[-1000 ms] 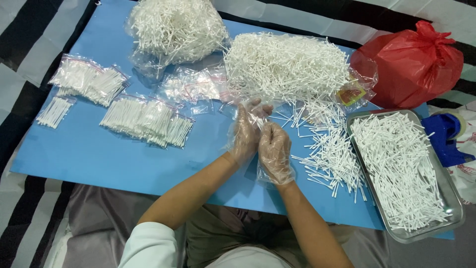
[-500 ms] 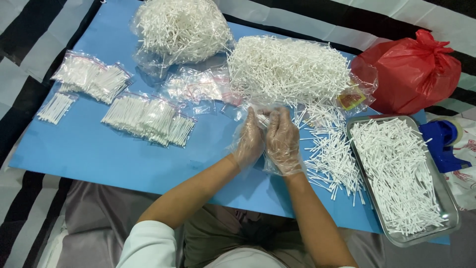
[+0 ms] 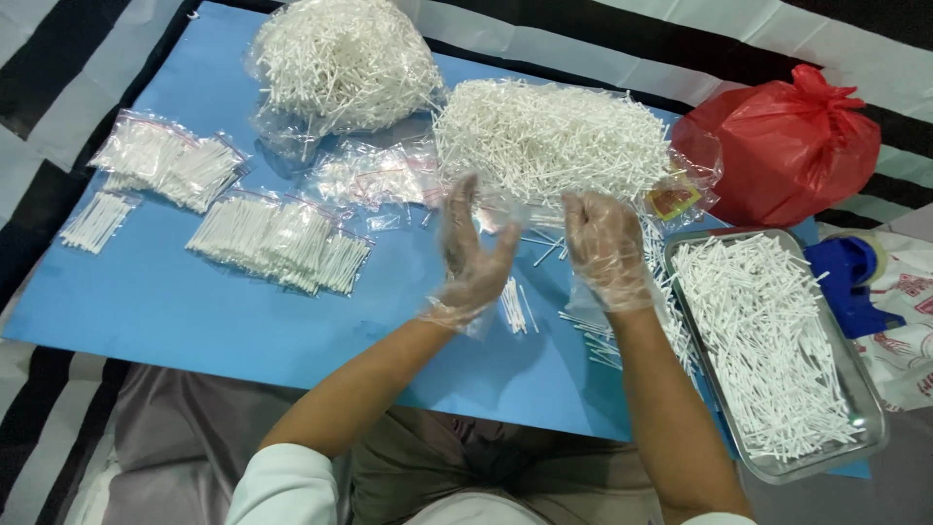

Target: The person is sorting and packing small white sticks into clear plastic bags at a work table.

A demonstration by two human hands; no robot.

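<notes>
The fingers of the left hand [image 3: 473, 255] are spread open and point up, with the palm turned to the right; they hold nothing that I can see. The right hand [image 3: 603, 245] is raised just beside it, its fingers curled loosely, and I cannot tell if they pinch something. Both hands wear thin clear gloves and are apart from each other. Between them, on the blue sheet [image 3: 194, 311], lies a small bunch of white sticks [image 3: 512, 305], near the front edge. Behind the hands a big heap of sticks in clear plastic [image 3: 549, 141] lies at the back edge, and a second heap [image 3: 340, 63] lies at the back, more to the left. Small filled bags [image 3: 282, 238] lie in rows toward the left edge. A metal tray [image 3: 868, 384] full of sticks stands at the right front corner, with a red bag [image 3: 787, 146] behind it.
</notes>
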